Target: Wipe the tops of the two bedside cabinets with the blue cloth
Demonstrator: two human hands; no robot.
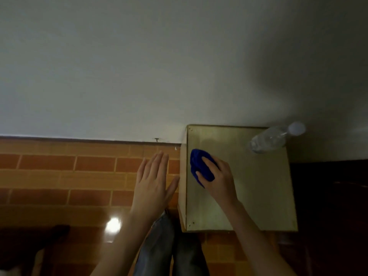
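A pale wooden bedside cabinet (258,192) stands against the white wall, seen from above. My right hand (219,178) presses a bunched blue cloth (199,166) onto the left part of its top, fingers curled over the cloth. My left hand (153,180) hovers flat with fingers spread, just left of the cabinet's side, over the floor, holding nothing. Only one cabinet is in view.
A clear plastic water bottle (270,140) with a white cap stands at the cabinet's back right corner. Orange tiled floor (59,176) lies to the left. Something dark (334,196) borders the cabinet's right side. My legs in jeans (165,246) show below.
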